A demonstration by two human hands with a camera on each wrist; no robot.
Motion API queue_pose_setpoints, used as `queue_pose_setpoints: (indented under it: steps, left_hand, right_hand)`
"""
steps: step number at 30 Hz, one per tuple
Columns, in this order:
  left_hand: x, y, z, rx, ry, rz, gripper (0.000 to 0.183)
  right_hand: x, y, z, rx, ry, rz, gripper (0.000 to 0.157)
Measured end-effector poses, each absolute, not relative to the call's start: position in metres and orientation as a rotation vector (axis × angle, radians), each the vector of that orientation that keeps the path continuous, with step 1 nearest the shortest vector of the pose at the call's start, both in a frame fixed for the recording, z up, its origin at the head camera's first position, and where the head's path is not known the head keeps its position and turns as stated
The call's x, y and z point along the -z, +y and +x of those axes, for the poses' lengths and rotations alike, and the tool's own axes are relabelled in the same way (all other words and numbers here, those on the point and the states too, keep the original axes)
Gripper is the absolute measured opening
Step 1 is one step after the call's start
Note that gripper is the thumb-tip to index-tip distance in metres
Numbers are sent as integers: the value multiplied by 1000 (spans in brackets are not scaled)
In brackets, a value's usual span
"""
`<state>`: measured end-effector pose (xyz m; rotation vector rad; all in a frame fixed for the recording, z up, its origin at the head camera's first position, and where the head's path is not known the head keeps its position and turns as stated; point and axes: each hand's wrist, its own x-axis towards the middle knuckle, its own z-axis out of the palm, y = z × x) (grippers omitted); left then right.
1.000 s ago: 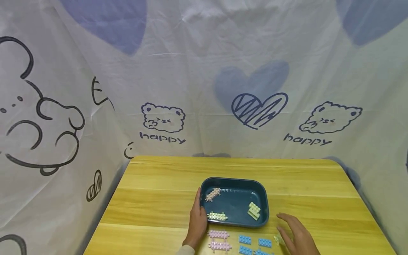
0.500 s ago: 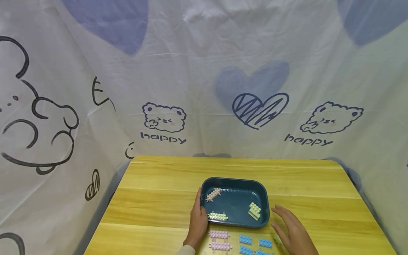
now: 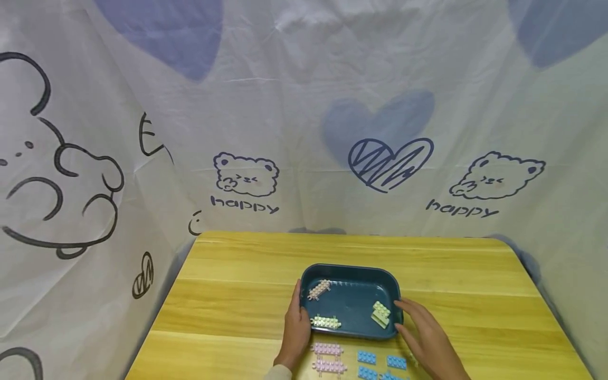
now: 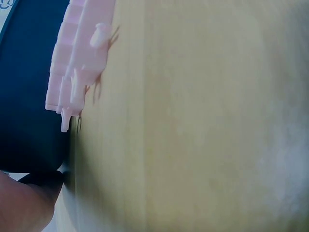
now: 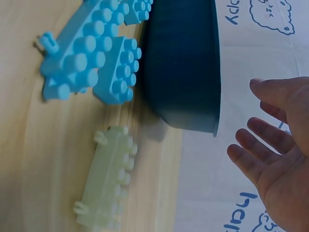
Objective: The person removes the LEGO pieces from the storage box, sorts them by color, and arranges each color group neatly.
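My left hand (image 3: 295, 326) lies along the left end of a dark teal tray (image 3: 345, 303), fingers straight against its outer wall. In the left wrist view only part of that hand shows. My right hand (image 3: 426, 332) is at the tray's right end, its fingertips close to the rim in the head view. The right wrist view shows its fingers spread, with nothing in them and a gap from the tray. Inside the tray are a peach brick strip (image 3: 319, 289), a pale green strip (image 3: 325, 322) and a pale yellow-green brick cluster (image 3: 380, 314).
Two pink brick strips (image 3: 327, 349) and several blue bricks (image 3: 367, 357) lie in front of the tray on the wooden table (image 3: 228, 295). A pale green brick (image 5: 106, 176) rests near my right hand. A printed cloth (image 3: 304, 105) hangs behind and beside the table.
My right hand has moved left and away from me, from near the pale green brick to the tray's right end. The left hand and the tray have hardly moved.
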<state>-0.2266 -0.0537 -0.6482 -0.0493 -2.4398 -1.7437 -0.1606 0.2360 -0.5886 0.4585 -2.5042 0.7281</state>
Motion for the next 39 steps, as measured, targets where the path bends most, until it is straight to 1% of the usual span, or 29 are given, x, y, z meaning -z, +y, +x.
queue_pose_setpoints:
  steps: [12,18,24,30,39]
  left_hand:
    - [645,-53,-226,1772,-2431,-47,69]
    - [647,-53,-226,1746,-2429,-56,69]
    - [648,-53,-224,1692,-2403,-91,69]
    - [646,-54,-225,1701,-2417,-70,68]
    - [644,-53,-223,1713,-2414,-62,68]
  right_hand:
    - [592,222,-179,-719,-2532,528,52]
    - [592,218,-184,-720,-2518,530,48]
    - [587,215,-192,-734,-2496,541,50]
    - [582,212,-194,-741,-2521,521,51]
    - [584,210,-195,-736,-2524,528,49]
